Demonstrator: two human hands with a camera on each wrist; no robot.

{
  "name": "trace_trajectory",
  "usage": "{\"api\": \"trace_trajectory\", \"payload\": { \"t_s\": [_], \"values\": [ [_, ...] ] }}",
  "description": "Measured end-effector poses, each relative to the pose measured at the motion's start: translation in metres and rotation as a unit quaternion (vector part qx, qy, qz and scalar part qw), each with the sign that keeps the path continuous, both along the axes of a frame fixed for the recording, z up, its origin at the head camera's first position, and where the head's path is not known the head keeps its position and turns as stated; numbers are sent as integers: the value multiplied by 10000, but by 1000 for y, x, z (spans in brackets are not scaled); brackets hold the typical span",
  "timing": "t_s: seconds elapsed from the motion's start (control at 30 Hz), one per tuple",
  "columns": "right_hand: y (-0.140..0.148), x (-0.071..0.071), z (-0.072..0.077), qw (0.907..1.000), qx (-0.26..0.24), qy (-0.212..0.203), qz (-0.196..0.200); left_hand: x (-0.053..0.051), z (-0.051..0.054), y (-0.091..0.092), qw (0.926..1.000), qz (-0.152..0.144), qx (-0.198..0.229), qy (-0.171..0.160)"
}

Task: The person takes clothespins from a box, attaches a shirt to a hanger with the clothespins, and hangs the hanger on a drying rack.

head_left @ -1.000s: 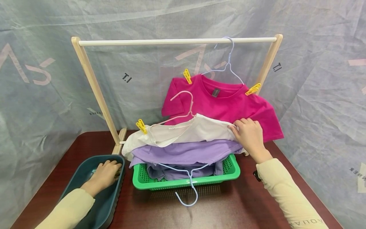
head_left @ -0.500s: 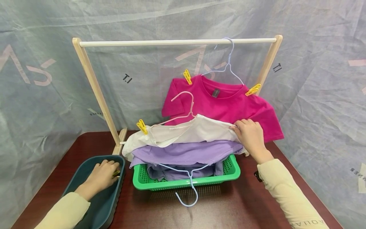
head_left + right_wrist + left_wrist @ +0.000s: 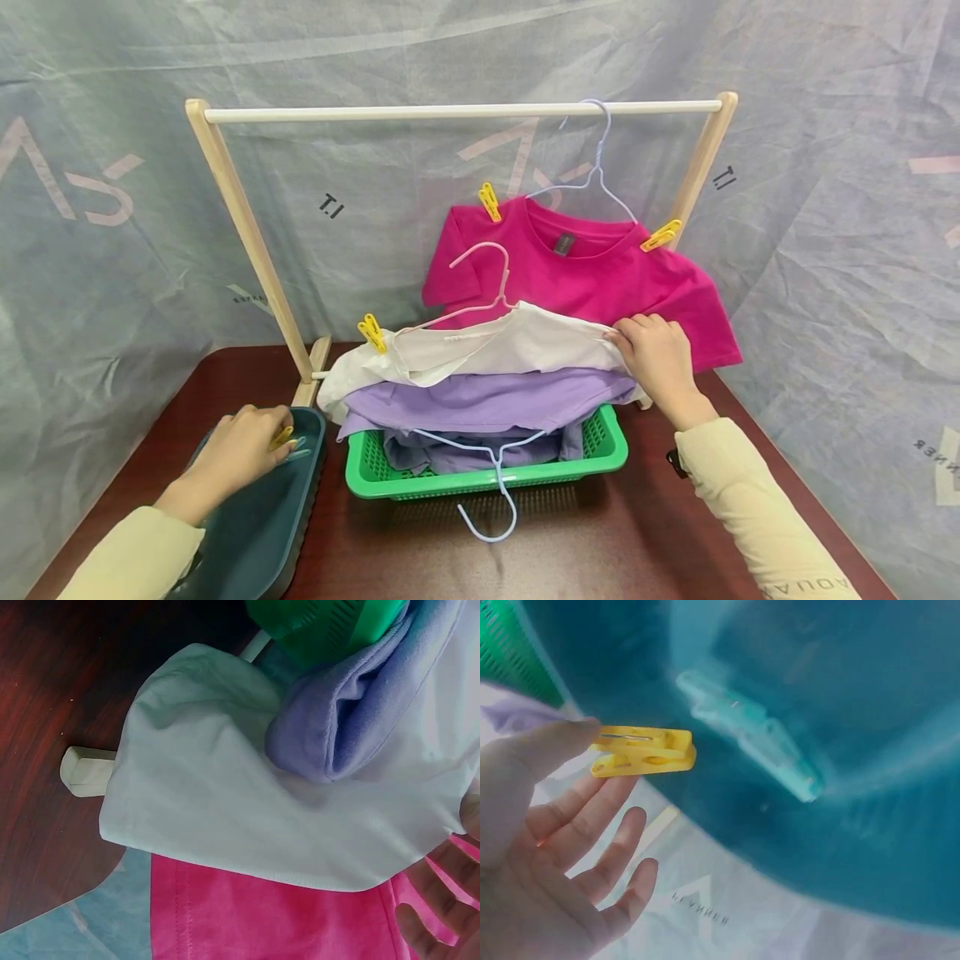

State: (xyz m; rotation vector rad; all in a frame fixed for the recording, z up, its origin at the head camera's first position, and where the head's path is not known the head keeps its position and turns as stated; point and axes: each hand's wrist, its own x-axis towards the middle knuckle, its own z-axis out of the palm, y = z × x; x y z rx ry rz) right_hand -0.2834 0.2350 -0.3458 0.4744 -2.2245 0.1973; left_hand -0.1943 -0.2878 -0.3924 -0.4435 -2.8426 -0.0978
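Note:
My left hand [image 3: 238,450] is over the dark teal tray [image 3: 258,521], pinching a yellow clothespin [image 3: 649,752] by its handle end between thumb and fingers. In the left wrist view, a light teal clothespin [image 3: 754,735] lies inside the tray. With thumb and fingers, my right hand [image 3: 658,362] grips the shoulder edge of a white shirt [image 3: 558,342]. A pink hanger [image 3: 503,279] is inside that shirt, its hook sticking up. Another yellow clothespin [image 3: 372,333] is clipped at the shirt's left shoulder.
Behind, a magenta T-shirt [image 3: 592,292] with two yellow clothespins hangs by a blue hanger [image 3: 600,150] from the rack's white rod [image 3: 390,113]. Under the white shirt, a purple garment [image 3: 487,400] with another blue hanger [image 3: 501,496] lies over the green basket [image 3: 487,483].
My left hand has risen from inside the tray and moved left, with the yellow clothespin now visible in its fingers. The right hand stays at the white shirt's shoulder.

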Motion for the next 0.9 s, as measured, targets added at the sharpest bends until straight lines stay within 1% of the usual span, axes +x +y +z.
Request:
{"api": "trace_trajectory", "payload": {
  "t_s": [0.23, 0.4, 0.57, 0.73, 0.83, 0.9],
  "values": [
    [5, 0, -5, 9998, -115, -144, -73, 1, 27, 0, 9993, 42, 110, 363],
    [8, 0, -8, 9996, -161, -233, -92, 2, 42, 3, 9974, -47, 166, 696],
    [9, -1, -7, 9997, -134, -215, -70, 3, 52, 10, 9943, -111, 232, 1031],
    [8, -2, -6, 9998, -132, -131, -40, 3, 62, 20, 9879, -349, 356, 1470],
    [7, -2, -5, 9999, -142, 3, 22, 4, 68, 30, 9851, -448, 426, 1605],
    [6, -1, -4, 9999, -146, 75, 54, 6, 73, 37, 9842, -510, 483, 1625]
  ]
}}
